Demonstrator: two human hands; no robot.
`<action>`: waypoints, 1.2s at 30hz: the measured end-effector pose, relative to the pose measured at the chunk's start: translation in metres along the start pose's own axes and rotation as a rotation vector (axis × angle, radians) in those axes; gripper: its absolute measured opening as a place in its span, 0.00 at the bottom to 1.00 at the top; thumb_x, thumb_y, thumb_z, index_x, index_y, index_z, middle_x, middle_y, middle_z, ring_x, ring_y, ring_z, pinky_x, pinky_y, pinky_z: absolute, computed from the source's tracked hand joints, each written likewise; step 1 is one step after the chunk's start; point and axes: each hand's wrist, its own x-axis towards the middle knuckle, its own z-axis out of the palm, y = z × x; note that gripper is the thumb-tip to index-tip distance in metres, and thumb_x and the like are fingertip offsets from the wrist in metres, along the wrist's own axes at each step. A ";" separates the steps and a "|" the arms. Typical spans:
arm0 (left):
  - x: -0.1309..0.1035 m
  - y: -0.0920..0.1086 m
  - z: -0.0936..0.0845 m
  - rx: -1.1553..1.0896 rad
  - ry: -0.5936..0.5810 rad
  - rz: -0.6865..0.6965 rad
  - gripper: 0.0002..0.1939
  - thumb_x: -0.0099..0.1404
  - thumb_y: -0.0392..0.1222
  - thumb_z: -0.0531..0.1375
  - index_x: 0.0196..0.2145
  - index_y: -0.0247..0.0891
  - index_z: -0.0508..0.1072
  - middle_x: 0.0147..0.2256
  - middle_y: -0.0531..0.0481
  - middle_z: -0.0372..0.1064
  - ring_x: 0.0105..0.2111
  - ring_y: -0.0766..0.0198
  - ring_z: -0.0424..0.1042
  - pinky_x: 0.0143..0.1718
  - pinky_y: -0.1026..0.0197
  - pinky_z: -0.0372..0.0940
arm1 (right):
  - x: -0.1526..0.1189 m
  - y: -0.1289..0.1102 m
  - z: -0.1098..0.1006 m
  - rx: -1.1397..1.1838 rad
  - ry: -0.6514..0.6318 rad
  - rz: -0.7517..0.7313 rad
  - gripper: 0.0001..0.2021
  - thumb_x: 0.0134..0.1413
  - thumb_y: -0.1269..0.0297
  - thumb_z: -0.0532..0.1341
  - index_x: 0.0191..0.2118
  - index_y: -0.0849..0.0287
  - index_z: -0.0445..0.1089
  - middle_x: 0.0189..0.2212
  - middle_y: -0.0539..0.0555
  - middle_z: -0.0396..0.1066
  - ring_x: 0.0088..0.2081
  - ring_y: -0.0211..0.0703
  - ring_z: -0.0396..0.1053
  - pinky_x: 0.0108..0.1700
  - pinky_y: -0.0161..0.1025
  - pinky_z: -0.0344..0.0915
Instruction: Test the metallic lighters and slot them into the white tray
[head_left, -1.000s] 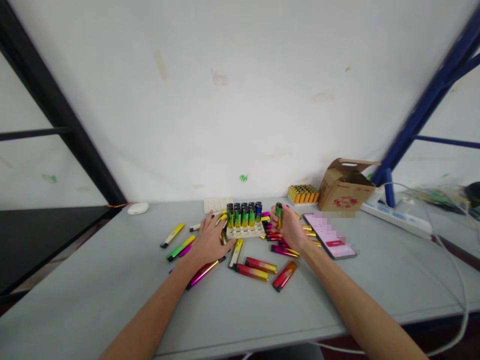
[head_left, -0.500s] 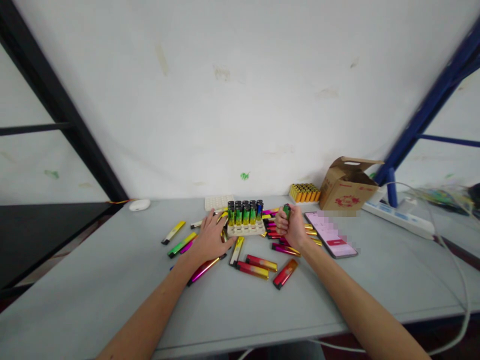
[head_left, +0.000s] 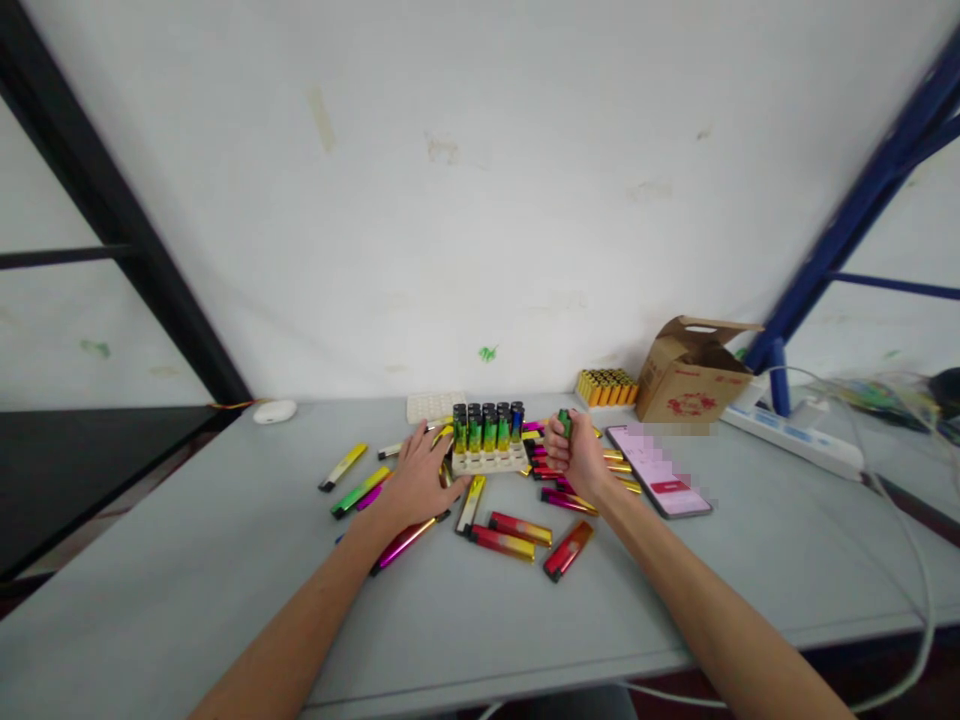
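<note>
Green lighter point(head_left: 565, 420), one: held roughly upright in the right hand point(head_left: 576, 450), to the right of the white rack point(head_left: 491, 462) and apart from it.
Handling: probably light, rigid, smooth and slightly slippery, with a top end that may be delicate; best gripped round the mid-body. Right fingers curled tightly about it, only the upper end showing. In the rack: upright green-and-yellow lighters point(head_left: 489, 432), with a blue lighter point(head_left: 517, 424) at the right end. Left hand point(head_left: 421, 480): at the rack's left end, fingers spread, palm down; contact with the rack cannot be told. Nearer than the rack: red-and-yellow lighters point(head_left: 502, 543), lying flat. Farther right of the rack: phone point(head_left: 660, 470), cardboard box point(head_left: 690, 385).
</note>
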 end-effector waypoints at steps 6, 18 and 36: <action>0.000 0.000 0.002 -0.013 0.025 -0.003 0.36 0.60 0.57 0.56 0.58 0.31 0.61 0.60 0.33 0.57 0.65 0.39 0.45 0.62 0.37 0.49 | 0.000 0.002 -0.002 -0.015 -0.019 0.012 0.14 0.47 0.52 0.54 0.23 0.55 0.51 0.15 0.40 0.43 0.15 0.31 0.39 0.15 0.28 0.42; 0.000 -0.003 0.005 -0.046 0.059 0.016 0.34 0.60 0.57 0.57 0.58 0.32 0.62 0.60 0.33 0.56 0.64 0.39 0.46 0.61 0.35 0.50 | 0.000 0.000 -0.001 -0.086 -0.017 -0.132 0.12 0.50 0.51 0.58 0.32 0.55 0.62 0.24 0.48 0.65 0.24 0.37 0.61 0.20 0.31 0.54; -0.001 0.001 0.001 -0.014 0.024 0.000 0.34 0.61 0.58 0.55 0.58 0.31 0.62 0.60 0.32 0.58 0.64 0.39 0.47 0.61 0.37 0.50 | 0.004 0.008 -0.012 -0.702 0.064 -0.560 0.07 0.49 0.64 0.65 0.37 0.54 0.75 0.34 0.52 0.74 0.38 0.48 0.68 0.44 0.43 0.63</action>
